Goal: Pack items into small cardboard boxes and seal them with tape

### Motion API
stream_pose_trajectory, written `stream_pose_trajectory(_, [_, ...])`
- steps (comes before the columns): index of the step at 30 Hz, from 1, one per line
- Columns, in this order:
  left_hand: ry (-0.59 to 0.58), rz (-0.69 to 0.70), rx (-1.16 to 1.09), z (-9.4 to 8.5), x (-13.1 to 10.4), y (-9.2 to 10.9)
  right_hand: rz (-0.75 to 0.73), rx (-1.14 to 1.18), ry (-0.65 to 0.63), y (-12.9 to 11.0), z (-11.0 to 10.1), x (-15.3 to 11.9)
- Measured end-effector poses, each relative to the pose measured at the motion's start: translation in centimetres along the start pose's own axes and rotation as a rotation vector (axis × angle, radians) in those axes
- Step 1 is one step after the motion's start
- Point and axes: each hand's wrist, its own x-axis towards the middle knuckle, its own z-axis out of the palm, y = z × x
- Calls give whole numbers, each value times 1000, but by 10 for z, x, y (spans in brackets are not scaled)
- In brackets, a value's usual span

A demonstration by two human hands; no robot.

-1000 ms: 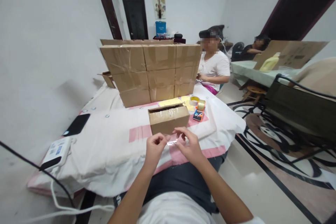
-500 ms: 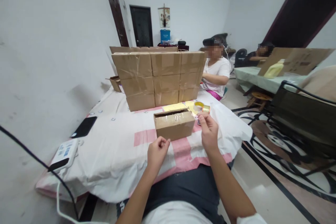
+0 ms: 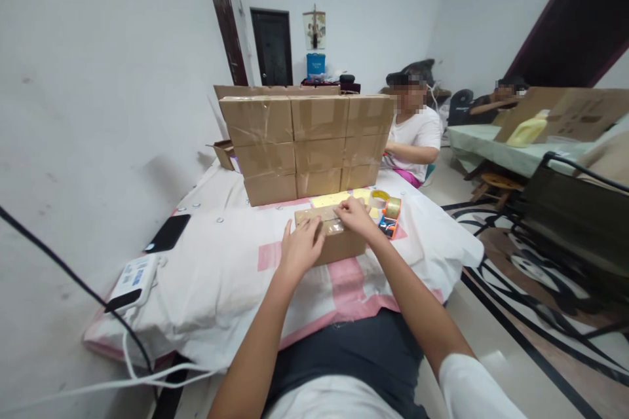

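A small brown cardboard box (image 3: pixel 344 250) lies in front of me on the cloth-covered table, with shiny clear tape across its top. My left hand (image 3: pixel 301 242) rests on the box's left part, fingers outstretched over the top. Over the top's right half, my right hand (image 3: pixel 356 216) has its fingers drawn together; whatever they may hold is hidden. Just right of the box is an orange tape dispenser (image 3: pixel 392 215) with a roll in it. Behind that lies a loose roll of tape (image 3: pixel 379 197).
Stacked taped boxes (image 3: pixel 318 119) form a wall behind the box. A black phone (image 3: pixel 168 233) and a white device (image 3: pixel 132 281) with cables lie on the left. A person in a white shirt (image 3: pixel 417 134) sits beyond the stack; another person is farther right.
The box's raised top flap is now down. My left hand has moved from the front edge onto the top, and my right hand from the right corner inward onto the top.
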Motion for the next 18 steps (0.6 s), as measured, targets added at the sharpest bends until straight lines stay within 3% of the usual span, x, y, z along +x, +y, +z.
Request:
stream_pose_trajectory(6, [-19, 42, 36, 4, -6, 3, 72, -225, -39, 4, 14, 2])
stream_pose_trajectory(12, [3, 47, 187, 12, -7, 16, 105, -312, -75, 1, 14, 4])
stream_pose_trajectory(18, [21, 53, 148, 16, -11, 16, 157, -372, -47, 0, 17, 5])
